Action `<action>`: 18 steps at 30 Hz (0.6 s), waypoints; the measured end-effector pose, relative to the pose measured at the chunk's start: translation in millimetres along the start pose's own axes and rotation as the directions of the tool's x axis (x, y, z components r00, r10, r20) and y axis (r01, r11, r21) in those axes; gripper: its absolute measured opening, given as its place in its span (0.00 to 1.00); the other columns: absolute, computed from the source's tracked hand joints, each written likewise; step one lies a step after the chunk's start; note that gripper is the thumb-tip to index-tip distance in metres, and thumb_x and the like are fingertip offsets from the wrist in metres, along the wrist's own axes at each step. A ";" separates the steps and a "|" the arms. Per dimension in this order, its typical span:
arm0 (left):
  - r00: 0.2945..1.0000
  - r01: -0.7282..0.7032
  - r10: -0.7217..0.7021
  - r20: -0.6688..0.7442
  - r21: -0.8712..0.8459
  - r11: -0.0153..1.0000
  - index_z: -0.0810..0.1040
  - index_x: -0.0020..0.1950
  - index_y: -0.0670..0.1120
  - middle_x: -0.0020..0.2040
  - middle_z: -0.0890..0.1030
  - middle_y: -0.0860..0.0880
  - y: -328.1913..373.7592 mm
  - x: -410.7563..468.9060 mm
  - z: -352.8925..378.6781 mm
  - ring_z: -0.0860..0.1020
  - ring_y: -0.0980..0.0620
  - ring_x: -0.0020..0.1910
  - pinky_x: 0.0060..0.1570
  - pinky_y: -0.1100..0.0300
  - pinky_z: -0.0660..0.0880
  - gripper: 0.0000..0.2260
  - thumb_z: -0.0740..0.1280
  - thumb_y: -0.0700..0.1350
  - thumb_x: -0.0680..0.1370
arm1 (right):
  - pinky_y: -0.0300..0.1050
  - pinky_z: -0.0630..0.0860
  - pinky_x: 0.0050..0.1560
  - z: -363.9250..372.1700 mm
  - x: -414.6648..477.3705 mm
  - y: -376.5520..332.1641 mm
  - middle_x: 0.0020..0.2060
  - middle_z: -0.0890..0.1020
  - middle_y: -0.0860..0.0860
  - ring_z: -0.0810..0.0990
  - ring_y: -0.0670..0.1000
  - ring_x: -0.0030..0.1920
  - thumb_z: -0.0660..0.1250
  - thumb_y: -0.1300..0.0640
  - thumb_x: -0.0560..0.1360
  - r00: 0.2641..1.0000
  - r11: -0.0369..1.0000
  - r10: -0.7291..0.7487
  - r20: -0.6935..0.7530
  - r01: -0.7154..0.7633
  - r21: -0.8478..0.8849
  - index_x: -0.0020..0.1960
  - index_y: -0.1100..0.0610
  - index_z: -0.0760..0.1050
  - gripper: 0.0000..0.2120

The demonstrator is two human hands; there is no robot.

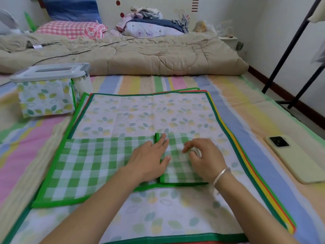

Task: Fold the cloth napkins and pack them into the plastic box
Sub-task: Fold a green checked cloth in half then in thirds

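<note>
A green checked napkin [84, 166], folded into a long strip, lies across a stack of flat napkins whose top one has a leaf print [140, 111]. The strip's right end is folded over toward the middle. My left hand [149, 159] presses flat on the strip at the edge of that folded flap. My right hand [205, 157] rests on the flap with fingers loosely curled, holding nothing that I can see. The plastic box [51, 88] stands at the back left with its grey lid on and a leaf-print napkin inside.
A phone [297, 157] lies on the striped sheet to the right of the stack. A rolled beige quilt [123, 53] runs across the bed behind. A black rack's legs [288, 50] stand at the far right.
</note>
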State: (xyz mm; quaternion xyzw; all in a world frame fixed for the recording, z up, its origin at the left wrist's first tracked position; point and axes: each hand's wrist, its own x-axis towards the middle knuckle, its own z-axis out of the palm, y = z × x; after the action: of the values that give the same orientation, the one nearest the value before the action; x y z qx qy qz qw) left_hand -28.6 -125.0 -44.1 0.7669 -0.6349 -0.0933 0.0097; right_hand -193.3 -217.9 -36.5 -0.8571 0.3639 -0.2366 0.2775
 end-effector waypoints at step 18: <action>0.984 -0.002 0.046 -0.172 0.250 0.968 0.59 0.79 0.50 0.81 0.53 0.47 -2.5 -12.0 34.0 0.42 0.41 0.80 0.76 0.38 0.42 0.33 0.44 0.65 0.79 | 0.51 0.31 0.75 47.9 5.2 17.1 0.76 0.32 0.52 0.29 0.49 0.75 0.22 0.41 0.63 0.947 0.802 0.084 0.309 0.120 -0.586 0.78 0.55 0.32 0.44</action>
State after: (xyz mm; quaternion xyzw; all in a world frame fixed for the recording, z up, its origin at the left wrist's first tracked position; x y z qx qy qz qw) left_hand -33.6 -109.3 -76.3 0.7595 -0.6475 0.0558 -0.0293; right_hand -169.4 -217.2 -81.6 -0.9306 0.3618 0.0295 0.0466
